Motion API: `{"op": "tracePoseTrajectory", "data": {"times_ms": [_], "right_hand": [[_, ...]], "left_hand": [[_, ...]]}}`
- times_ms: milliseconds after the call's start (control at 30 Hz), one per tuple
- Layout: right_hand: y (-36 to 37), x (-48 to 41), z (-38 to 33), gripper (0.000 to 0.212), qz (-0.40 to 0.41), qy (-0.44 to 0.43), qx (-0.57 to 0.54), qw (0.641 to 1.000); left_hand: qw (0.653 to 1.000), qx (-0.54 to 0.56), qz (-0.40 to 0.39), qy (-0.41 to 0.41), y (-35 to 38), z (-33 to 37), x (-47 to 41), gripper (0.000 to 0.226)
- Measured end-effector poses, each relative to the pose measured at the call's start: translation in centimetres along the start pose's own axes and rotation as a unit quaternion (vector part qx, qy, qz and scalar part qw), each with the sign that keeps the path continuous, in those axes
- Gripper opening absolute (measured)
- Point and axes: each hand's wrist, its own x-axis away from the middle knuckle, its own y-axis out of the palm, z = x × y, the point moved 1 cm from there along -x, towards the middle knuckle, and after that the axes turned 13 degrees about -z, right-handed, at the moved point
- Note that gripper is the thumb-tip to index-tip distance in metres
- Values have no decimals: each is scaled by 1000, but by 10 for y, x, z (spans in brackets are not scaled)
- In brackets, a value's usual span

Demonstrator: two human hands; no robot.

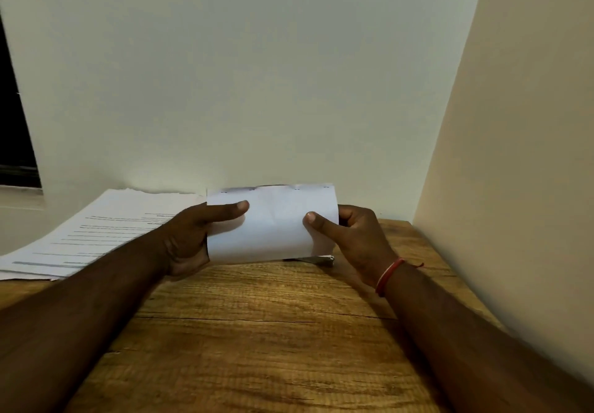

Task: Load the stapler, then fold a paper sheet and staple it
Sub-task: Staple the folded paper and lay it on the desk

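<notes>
Head view: left hand (189, 239) and right hand (358, 236) are pinching opposite ends of the folded paper (273, 229), ideally holding its edges flush.

Two hands (188, 240) (358, 239), one folded sheet (273, 229), one paper stack (96, 236), one table (257, 332)

You face a pale wall (257, 75) at the far edge of the wooden worktop (257, 332); a cream wall (514, 123) closes in on your right, and a dark window (13, 123) sits far left.
</notes>
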Motion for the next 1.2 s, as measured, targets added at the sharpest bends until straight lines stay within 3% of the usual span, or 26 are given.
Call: {"op": "tracePoseTrajectory", "data": {"times_ms": [133, 267, 500, 700, 867, 933, 1067, 1200], "right_hand": [[2, -3, 2, 38, 24, 9, -18, 1000], [-1, -5, 4, 59, 21, 33, -68, 997], [-1, -6, 5, 29, 19, 62, -90, 994], [-1, -6, 6, 23, 17, 62, -103, 993], [1, -2, 3, 19, 30, 71, -143, 987], [-2, -2, 4, 22, 48, 72, -165, 982], [-8, -7, 7, 32, 78, 66, -162, 981], [-9, -7, 7, 56, 70, 55, -173, 981]], "left_hand": [[997, -35, 63, 19, 4, 0, -5, 41], [995, -61, 72, 19, 6, -1, -7, 41], [990, -93, 109, 12, 5, -4, -9, 36], [987, -95, 126, 12, 8, -4, -10, 30], [985, -94, 147, 8, -1, -4, -10, 48], [978, -110, 178, 27, -6, -2, -12, 56], [965, -123, 223, 62, -13, 1, -16, 27], [968, -119, 211, 62, -10, 1, -17, 48]]}}
